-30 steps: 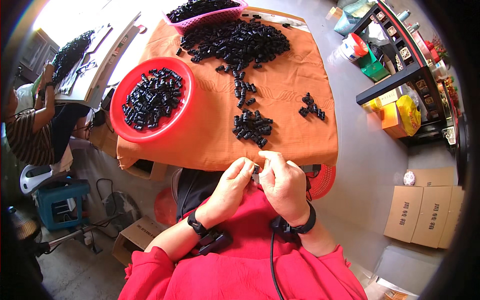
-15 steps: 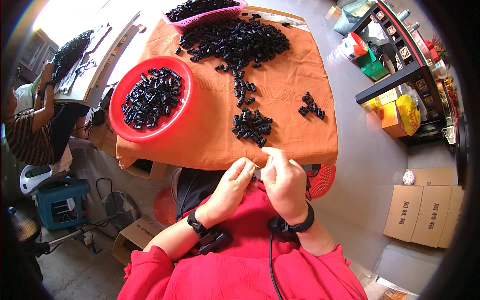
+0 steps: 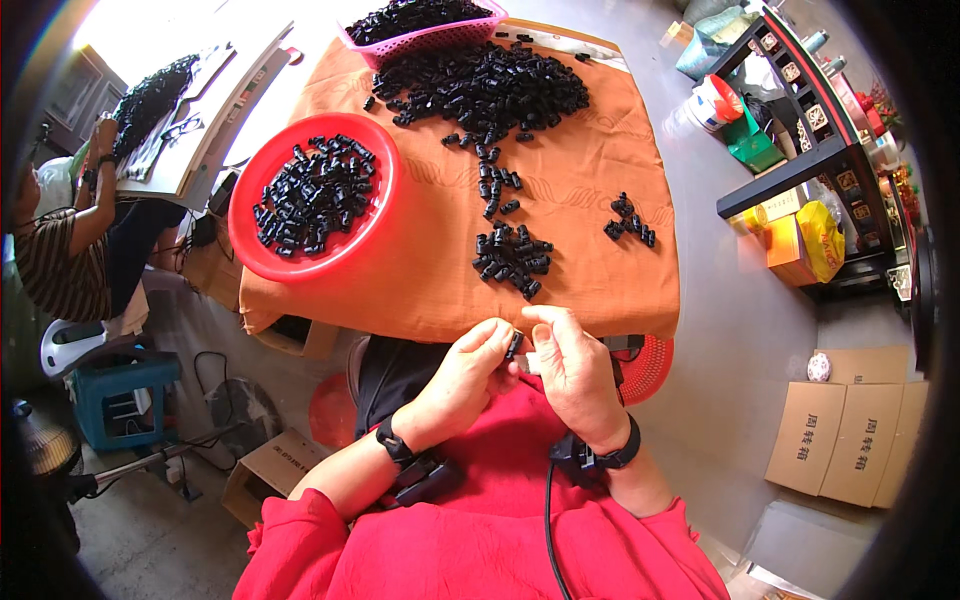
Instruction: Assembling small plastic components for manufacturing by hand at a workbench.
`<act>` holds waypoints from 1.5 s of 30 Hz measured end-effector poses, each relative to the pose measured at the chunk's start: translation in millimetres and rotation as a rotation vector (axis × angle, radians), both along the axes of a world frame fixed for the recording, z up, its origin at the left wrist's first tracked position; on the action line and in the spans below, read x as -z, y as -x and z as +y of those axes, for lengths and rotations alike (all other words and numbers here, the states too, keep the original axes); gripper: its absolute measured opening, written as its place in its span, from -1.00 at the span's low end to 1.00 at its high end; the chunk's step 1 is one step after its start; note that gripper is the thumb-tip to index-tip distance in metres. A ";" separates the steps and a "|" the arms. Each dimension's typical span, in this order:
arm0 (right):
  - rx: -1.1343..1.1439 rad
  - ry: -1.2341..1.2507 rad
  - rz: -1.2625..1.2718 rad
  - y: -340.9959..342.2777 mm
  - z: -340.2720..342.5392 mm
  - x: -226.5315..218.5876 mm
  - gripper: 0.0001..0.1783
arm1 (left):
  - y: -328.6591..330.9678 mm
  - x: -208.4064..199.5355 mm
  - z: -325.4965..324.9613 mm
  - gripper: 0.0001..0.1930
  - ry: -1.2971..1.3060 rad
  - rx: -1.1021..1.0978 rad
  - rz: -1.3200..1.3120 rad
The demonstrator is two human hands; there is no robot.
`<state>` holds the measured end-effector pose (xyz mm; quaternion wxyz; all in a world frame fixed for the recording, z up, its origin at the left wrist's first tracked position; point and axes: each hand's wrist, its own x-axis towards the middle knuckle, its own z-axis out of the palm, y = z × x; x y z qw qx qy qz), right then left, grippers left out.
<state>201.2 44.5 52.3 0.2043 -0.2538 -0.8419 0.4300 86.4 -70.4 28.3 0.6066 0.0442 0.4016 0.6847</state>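
Observed a small, black, glossy cylindrical fitting [image 3: 514,346], probably hard plastic, pinched at a slant between thumb and fingers of the left hand [image 3: 458,378], near the close edge of an orange-cloth-covered desk [image 3: 420,300]. Noted the right hand [image 3: 577,378] just beside, with fingers bent inward by a small pale item [image 3: 531,363], too blurred to identify; cannot tell of any firm grasp there. Judged the fitting light, stiff and unlikely to crack under finger pressure. Judged also smooth, from the shine, hence liable to slip or roll if pinched on the curve too lightly. Advise taking hold around the middle of the barrel, with thumb opposite forefinger, leaving both ends free. Recorded similar pieces in a small black pile [image 3: 513,258] directly ahead of the hands, in a sparse black cluster [image 3: 630,222] ahead of the right hand, in a large black heap [image 3: 500,95] farther ahead, in a pink perforated plastic basket [image 3: 430,42] beyond that, and in a round red plastic basin [image 3: 375,228] ahead and leftward of the left hand
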 end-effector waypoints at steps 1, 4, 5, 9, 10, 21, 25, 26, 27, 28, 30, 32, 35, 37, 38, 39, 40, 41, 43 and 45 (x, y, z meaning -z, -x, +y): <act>-0.022 0.042 0.013 0.1 -0.4 2.9 -0.78 | 0.7 0.9 -0.6 -0.76 0.006 -0.002 -0.010; -0.067 0.165 -0.046 -1.7 -0.7 -5.2 -0.77 | 0.3 -1.6 0.4 -0.77 -0.017 -0.019 0.006; -0.067 0.164 -0.046 -1.1 -1.2 -7.7 -0.77 | -0.5 -0.5 1.0 -0.77 -0.017 -0.019 0.006; -0.083 0.122 -0.079 1.1 -2.3 -8.5 -0.77 | -0.9 1.7 0.9 -0.79 -0.006 -0.031 -0.029; -0.088 0.127 -0.083 0.6 -1.9 -7.2 -0.78 | -0.5 0.7 0.4 -0.79 0.004 -0.016 -0.027; 0.065 0.116 -0.016 -2.5 9.8 5.7 -0.88 | 48.7 -12.5 -3.6 -0.76 0.142 -0.070 0.529; 0.106 0.148 -0.007 -6.8 15.9 8.3 -0.86 | 122.7 0.6 -2.5 -0.86 0.222 -0.527 1.475; 0.118 0.170 -0.007 -7.4 17.4 9.5 -0.85 | 140.2 -7.2 -4.8 -0.88 0.302 -0.563 1.575; 0.131 0.193 -0.008 -7.8 18.4 11.0 -0.84 | 155.5 -14.7 -7.1 -0.88 0.385 -0.598 1.673; 0.131 0.199 0.009 -7.0 18.8 13.2 -0.84 | 168.6 -17.4 -9.9 -0.87 0.477 -0.633 1.798; 0.135 0.193 0.018 -7.6 19.5 16.0 -0.84 | 196.6 -9.6 -15.6 -0.81 0.693 -0.633 1.958; 0.127 0.193 0.032 -6.3 20.5 14.6 -0.84 | 211.5 -1.5 -19.0 -0.77 0.721 -0.620 1.989; 0.120 0.122 -0.010 -8.0 22.4 10.2 -0.85 | 212.4 7.9 -14.8 -0.59 0.831 -0.574 2.038; 0.142 0.178 0.000 -8.5 23.1 12.0 -0.84 | 204.1 10.1 -7.0 -0.59 0.839 -0.616 2.129; 0.141 0.196 0.022 -7.7 23.2 12.9 -0.84 | 197.0 9.6 -2.4 -0.60 0.772 -0.624 2.138; 0.148 0.195 0.015 -6.6 23.7 14.9 -0.84 | 188.5 7.3 2.2 -0.61 0.703 -0.633 2.145; 0.147 0.199 0.018 -6.8 24.1 16.5 -0.84 | 173.5 -1.6 8.4 -0.67 0.546 -0.630 2.099; 0.143 0.200 0.020 -5.8 24.4 17.7 -0.84 | 159.5 -7.1 13.2 -0.75 0.397 -0.549 2.101; 0.132 0.189 -0.011 -3.9 23.2 13.5 -0.84 | 129.6 -1.7 21.3 -0.82 0.229 -0.331 1.991; 0.110 0.164 -0.012 -2.0 22.7 16.7 -0.83 | 104.9 11.6 29.2 -0.80 0.121 -0.139 1.909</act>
